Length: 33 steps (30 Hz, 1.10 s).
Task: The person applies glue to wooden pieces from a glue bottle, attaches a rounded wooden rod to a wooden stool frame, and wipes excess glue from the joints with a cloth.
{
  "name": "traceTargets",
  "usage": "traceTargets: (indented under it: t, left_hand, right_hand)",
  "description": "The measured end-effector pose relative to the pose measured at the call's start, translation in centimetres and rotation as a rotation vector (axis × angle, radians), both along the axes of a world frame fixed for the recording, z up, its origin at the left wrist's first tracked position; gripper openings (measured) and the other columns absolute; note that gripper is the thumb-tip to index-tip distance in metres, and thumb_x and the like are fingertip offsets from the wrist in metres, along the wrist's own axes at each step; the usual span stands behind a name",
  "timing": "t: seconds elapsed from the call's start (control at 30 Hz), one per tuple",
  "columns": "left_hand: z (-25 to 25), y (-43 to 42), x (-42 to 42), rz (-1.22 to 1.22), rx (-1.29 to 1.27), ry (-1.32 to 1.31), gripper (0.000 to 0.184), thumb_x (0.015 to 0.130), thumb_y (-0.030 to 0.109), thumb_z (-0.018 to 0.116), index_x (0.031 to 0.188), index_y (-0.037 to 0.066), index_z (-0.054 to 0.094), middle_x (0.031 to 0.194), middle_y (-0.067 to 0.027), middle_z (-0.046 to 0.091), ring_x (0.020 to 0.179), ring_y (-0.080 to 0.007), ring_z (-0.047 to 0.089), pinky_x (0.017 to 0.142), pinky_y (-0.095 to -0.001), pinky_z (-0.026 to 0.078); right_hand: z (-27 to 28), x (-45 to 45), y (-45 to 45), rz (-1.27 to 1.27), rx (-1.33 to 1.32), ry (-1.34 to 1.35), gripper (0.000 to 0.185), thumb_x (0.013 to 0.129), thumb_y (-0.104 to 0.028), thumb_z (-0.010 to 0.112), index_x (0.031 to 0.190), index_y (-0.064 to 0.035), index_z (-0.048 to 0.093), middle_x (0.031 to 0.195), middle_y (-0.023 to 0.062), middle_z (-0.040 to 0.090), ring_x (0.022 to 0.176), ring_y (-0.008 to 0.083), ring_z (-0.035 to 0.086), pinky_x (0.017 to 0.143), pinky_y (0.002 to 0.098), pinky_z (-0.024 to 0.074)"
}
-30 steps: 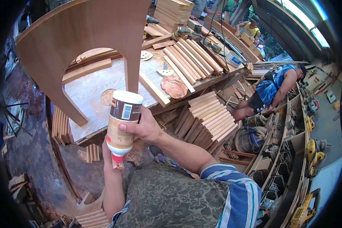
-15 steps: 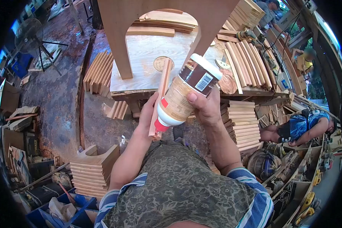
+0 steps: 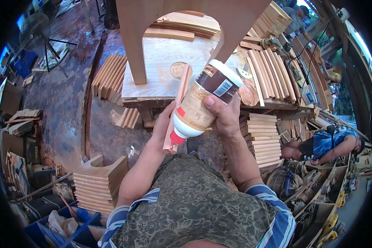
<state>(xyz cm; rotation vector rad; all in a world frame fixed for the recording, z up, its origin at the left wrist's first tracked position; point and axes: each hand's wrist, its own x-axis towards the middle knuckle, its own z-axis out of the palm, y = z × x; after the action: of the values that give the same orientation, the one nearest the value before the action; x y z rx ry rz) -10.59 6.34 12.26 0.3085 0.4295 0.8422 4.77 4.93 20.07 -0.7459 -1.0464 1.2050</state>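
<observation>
Bottle (image 3: 203, 101) gripped in right-hand fingers (image 3: 211, 101), red nozzle (image 3: 177, 138) down at near end of wood strip (image 3: 182, 87), clasped in left-hand fingers (image 3: 167, 113).

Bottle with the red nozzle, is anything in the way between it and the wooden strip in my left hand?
Nothing visible does. The bottle, in your right hand, has its red nozzle at the near end of the wooden strip; whether they touch is unclear.
</observation>
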Motion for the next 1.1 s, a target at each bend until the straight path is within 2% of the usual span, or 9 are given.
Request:
traceTargets:
  t: [0.07, 0.13, 0.17, 0.23, 0.33, 0.47, 0.53, 0.87, 1.1]
  left_hand:
    - [-0.4, -0.2, 0.0, 0.01, 0.008, 0.027, 0.051, 0.108, 0.035, 0.036, 0.145, 0.0, 0.04, 0.138, -0.0171, 0.056, 0.123, -0.0267, 0.06, 0.105, -0.0389, 0.05]
    - [-0.9, -0.4, 0.0, 0.04, -0.115, 0.025, 0.047, 0.107, 0.036, 0.038, 0.137, 0.001, 0.048, 0.122, -0.0134, 0.064, 0.106, -0.0216, 0.068, 0.086, -0.0355, 0.059]
    - [-1.6, -0.6, -0.4, 0.045, -0.118, 0.025, 0.047, 0.107, 0.036, 0.038, 0.137, 0.001, 0.048, 0.122, -0.0134, 0.064, 0.106, -0.0216, 0.068, 0.086, -0.0355, 0.059]
    - [-2.5, -0.8, -1.4, -0.089, -0.031, 0.004, 0.042, 0.107, 0.037, 0.04, 0.127, 0.004, 0.054, 0.103, -0.0079, 0.068, 0.082, -0.0149, 0.069, 0.062, -0.0298, 0.059]
    - [-1.2, -1.6, -1.5, -0.078, -0.062, 0.183, 0.04, 0.107, 0.039, 0.041, 0.121, 0.006, 0.057, 0.087, -0.003, 0.064, 0.065, -0.01, 0.062, 0.048, -0.025, 0.052]
    - [-1.1, -2.5, -2.4, -0.082, -0.09, 0.124, 0.041, 0.106, 0.043, 0.042, 0.117, 0.008, 0.059, 0.084, -0.0027, 0.062, 0.065, -0.0111, 0.059, 0.05, -0.0259, 0.05]
    - [-1.2, -2.9, -2.9, -0.11, -0.163, 0.026, 0.039, 0.107, 0.04, 0.037, 0.12, 0.007, 0.054, 0.085, -0.0046, 0.06, 0.062, -0.013, 0.053, 0.047, -0.0257, 0.04]
    - [0.1, -5.3, -6.3, -0.248, -0.194, 0.027, 0.041, 0.106, 0.045, 0.041, 0.117, 0.009, 0.056, 0.083, -0.0055, 0.061, 0.064, -0.0132, 0.051, 0.05, -0.0278, 0.042]
    - [0.2, -7.1, -8.8, -0.309, -0.177, -0.009, 0.042, 0.106, 0.042, 0.039, 0.13, 0.008, 0.048, 0.082, -0.0087, 0.058, 0.065, -0.014, 0.052, 0.048, -0.0285, 0.042]
  right_hand:
    - [-0.2, -0.2, 0.2, -0.014, 0.022, 0.003, 0.053, 0.081, -0.016, 0.084, 0.123, 0.0045, 0.059, 0.108, 0.0114, 0.069, 0.098, 0.0183, 0.067, 0.088, 0.0341, 0.0557]
    - [-0.2, -0.3, 0.4, -0.024, 0.047, 0.008, 0.051, 0.08, -0.016, 0.084, 0.121, 0.0044, 0.06, 0.107, 0.0117, 0.069, 0.096, 0.0187, 0.067, 0.087, 0.0344, 0.0562]
    - [-0.2, -0.2, 0.3, -0.05, 0.039, -0.021, 0.051, 0.08, -0.015, 0.084, 0.121, 0.0045, 0.06, 0.107, 0.0118, 0.069, 0.096, 0.0186, 0.067, 0.087, 0.0343, 0.0564]
    - [-0.2, 0.0, 0.3, -0.072, 0.029, -0.05, 0.051, 0.079, -0.015, 0.084, 0.12, 0.0046, 0.061, 0.107, 0.012, 0.069, 0.095, 0.0186, 0.068, 0.086, 0.0342, 0.0565]
    - [-0.6, 0.1, 0.4, -0.069, 0.051, -0.056, 0.051, 0.079, -0.014, 0.085, 0.12, 0.0049, 0.061, 0.107, 0.012, 0.069, 0.095, 0.0184, 0.068, 0.086, 0.0335, 0.0563]
    - [-0.7, -0.1, 0.6, -0.12, 0.096, -0.082, 0.052, 0.079, -0.014, 0.083, 0.121, 0.0051, 0.059, 0.107, 0.0107, 0.069, 0.095, 0.0184, 0.067, 0.086, 0.0338, 0.0546]
    - [-1.1, 0.2, 1.0, -0.123, 0.122, -0.066, 0.051, 0.079, -0.013, 0.084, 0.121, 0.0054, 0.06, 0.108, 0.0114, 0.069, 0.096, 0.0187, 0.067, 0.087, 0.0341, 0.0546]
    - [-1.6, 2.0, 2.4, -0.265, 0.12, -0.078, 0.044, 0.08, -0.013, 0.083, 0.116, 0.0039, 0.065, 0.106, 0.0086, 0.071, 0.095, 0.0162, 0.066, 0.089, 0.0312, 0.0526]
    - [-1.3, 4.0, 3.7, -0.373, 0.253, -0.111, 0.042, 0.083, -0.011, 0.08, 0.118, 0.0047, 0.064, 0.107, 0.0088, 0.07, 0.094, 0.0165, 0.066, 0.088, 0.0315, 0.0528]
